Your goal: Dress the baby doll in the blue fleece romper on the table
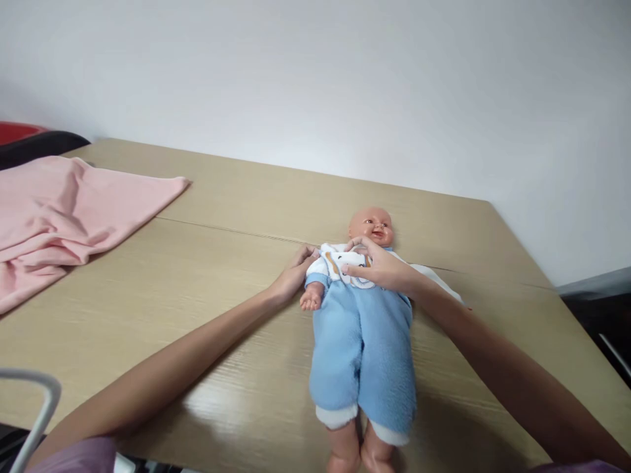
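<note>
A baby doll [362, 328] lies on its back on the wooden table [207, 263], head toward the far wall, feet toward me. It wears a light blue romper with a white printed top. My left hand [292, 274] rests at the doll's shoulder, fingers touching the white sleeve. My right hand [377, 266] lies across the doll's chest, its fingers pinching the white fabric near the neck.
A crumpled pink cloth [69, 213] lies on the table's far left. A white cloth [438, 279] shows under the doll's far side. A white curved bar [34, 414] sits at the lower left corner. A dark chair back [39, 146] stands behind the pink cloth.
</note>
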`<state>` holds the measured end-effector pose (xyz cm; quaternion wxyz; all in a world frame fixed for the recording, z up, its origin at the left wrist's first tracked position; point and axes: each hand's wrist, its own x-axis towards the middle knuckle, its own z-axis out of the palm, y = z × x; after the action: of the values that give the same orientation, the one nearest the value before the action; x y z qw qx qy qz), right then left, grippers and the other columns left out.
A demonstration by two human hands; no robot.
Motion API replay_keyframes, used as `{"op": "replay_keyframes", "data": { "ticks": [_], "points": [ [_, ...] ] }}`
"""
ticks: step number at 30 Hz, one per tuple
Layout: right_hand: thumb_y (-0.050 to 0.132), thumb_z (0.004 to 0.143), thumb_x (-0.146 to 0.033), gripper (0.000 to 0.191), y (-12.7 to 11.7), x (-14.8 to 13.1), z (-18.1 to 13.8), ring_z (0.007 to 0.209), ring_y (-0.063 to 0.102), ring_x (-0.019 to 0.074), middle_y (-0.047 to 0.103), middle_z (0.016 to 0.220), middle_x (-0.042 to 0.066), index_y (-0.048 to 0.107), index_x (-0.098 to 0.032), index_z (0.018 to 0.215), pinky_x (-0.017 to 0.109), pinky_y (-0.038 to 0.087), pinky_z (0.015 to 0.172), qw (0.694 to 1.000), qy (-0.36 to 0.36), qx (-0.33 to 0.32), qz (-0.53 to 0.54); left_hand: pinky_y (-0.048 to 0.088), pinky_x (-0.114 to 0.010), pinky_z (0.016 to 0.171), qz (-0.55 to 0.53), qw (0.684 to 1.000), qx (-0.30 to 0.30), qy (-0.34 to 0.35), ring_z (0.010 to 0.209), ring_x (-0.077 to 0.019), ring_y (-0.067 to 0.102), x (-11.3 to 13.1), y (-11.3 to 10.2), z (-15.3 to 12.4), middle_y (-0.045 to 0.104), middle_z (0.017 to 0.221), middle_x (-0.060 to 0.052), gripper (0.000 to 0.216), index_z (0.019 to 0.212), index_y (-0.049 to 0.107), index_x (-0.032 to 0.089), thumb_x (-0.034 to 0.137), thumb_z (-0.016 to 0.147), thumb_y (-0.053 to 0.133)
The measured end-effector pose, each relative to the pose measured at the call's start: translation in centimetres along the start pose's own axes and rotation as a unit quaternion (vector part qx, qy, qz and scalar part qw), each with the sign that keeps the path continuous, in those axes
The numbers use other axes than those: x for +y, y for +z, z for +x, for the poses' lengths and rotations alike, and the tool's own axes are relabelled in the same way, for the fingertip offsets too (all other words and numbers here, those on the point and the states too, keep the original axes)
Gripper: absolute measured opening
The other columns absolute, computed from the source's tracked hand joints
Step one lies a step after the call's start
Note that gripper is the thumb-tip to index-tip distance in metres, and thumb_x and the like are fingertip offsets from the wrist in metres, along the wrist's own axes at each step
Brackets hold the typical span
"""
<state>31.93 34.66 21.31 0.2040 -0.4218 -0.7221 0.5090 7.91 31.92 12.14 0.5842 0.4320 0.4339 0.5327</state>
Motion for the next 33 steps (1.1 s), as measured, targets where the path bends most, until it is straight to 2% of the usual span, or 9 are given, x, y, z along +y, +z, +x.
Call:
{"op": "replay_keyframes", "data": {
  "ticks": [3,6,8,11,13,17,22,29,33],
  "points": [
    [0.089,0.082,-0.038,0.061,-0.1,0.4,0.1,0.106,0.075,0.0236,0.077,0.126,0.008,0.057,-0.026,0.133,0.034,0.059,0.086,0.998,-0.006,0.001,0.058,0.05,-0.024,0.074,-0.015,0.998,-0.054,-0.03,0.087,-0.0153,0.063,0.7,-0.2,1.2,0.072,0.101,-0.001,0.048,0.099,0.066,0.022,0.063,0.088,0.088],
    [0.087,0.085,-0.046,0.051,-0.6,0.8,-0.1,0.108,0.075,0.0251,0.079,0.126,0.007,0.067,-0.025,0.127,0.035,0.059,0.088,0.999,-0.026,0.02,0.04,0.047,-0.025,0.066,-0.035,0.991,-0.106,-0.068,0.076,-0.0154,0.062,1.0,0.2,2.5,0.073,0.091,-0.001,0.054,0.103,0.065,0.023,0.063,0.081,0.093],
    [0.081,0.092,-0.052,0.038,-1.2,0.9,-0.6,0.099,0.075,0.025,0.082,0.115,0.006,0.072,-0.025,0.118,0.034,0.057,0.083,0.997,-0.033,0.061,-0.045,0.048,-0.025,0.067,-0.03,0.991,-0.111,-0.061,0.076,-0.0155,0.062,0.9,0.4,3.2,0.072,0.089,-0.001,0.056,0.101,0.066,0.021,0.064,0.078,0.095],
    [0.076,0.096,-0.056,0.034,-2.1,1.1,-1.5,0.077,0.071,0.0248,0.078,0.085,0.003,0.075,-0.025,0.109,0.035,0.051,0.073,0.966,-0.015,0.144,-0.216,0.05,-0.025,0.074,-0.006,0.996,-0.084,-0.002,0.085,-0.0152,0.062,0.6,0.5,3.6,0.069,0.093,0.0,0.052,0.096,0.068,0.02,0.063,0.081,0.093],
    [0.076,0.096,-0.058,0.033,-2.5,1.6,-1.9,0.07,0.069,0.0242,0.076,0.078,0.002,0.073,-0.025,0.102,0.034,0.047,0.067,0.962,-0.003,0.149,-0.228,0.05,-0.025,0.078,0.009,0.997,-0.078,0.022,0.089,-0.0152,0.062,0.5,0.4,3.6,0.068,0.097,0.0,0.048,0.097,0.069,0.021,0.062,0.086,0.09],
    [0.081,0.091,-0.059,0.036,-2.5,3.5,-1.9,0.067,0.064,0.0203,0.07,0.079,-0.002,0.064,-0.027,0.096,0.031,0.045,0.061,0.989,-0.003,0.121,-0.088,0.047,-0.025,0.068,0.009,0.995,-0.098,0.007,0.077,-0.0143,0.06,1.0,0.7,4.1,0.068,0.091,0.001,0.049,0.102,0.066,0.023,0.062,0.085,0.09],
    [0.094,0.078,-0.057,0.051,-2.2,5.2,-1.6,0.064,0.056,0.0152,0.056,0.078,-0.007,0.055,-0.028,0.096,0.028,0.046,0.058,0.986,-0.017,0.144,0.082,0.041,-0.026,0.06,-0.025,0.99,-0.134,-0.047,0.064,-0.0141,0.056,1.0,2.1,5.7,0.066,0.078,0.004,0.052,0.098,0.063,0.023,0.059,0.077,0.095],
    [0.101,0.068,-0.051,0.063,-2.7,6.3,-1.8,0.063,0.056,0.0133,0.055,0.075,-0.01,0.051,-0.029,0.097,0.027,0.051,0.061,0.95,0.011,0.162,0.266,0.046,-0.028,0.075,0.02,0.991,-0.132,0.012,0.082,-0.0159,0.058,0.5,2.2,6.7,0.065,0.09,0.0,0.043,0.09,0.068,0.019,0.054,0.082,0.093],
    [0.102,0.067,-0.049,0.063,-2.4,6.2,-1.9,0.063,0.057,0.0141,0.056,0.076,-0.009,0.05,-0.029,0.095,0.028,0.052,0.061,0.941,0.016,0.172,0.29,0.049,-0.03,0.078,0.02,0.983,-0.184,0.006,0.082,-0.017,0.058,0.2,2.6,8.6,0.064,0.089,0.0,0.038,0.088,0.068,0.02,0.05,0.082,0.09]
  ]
}}
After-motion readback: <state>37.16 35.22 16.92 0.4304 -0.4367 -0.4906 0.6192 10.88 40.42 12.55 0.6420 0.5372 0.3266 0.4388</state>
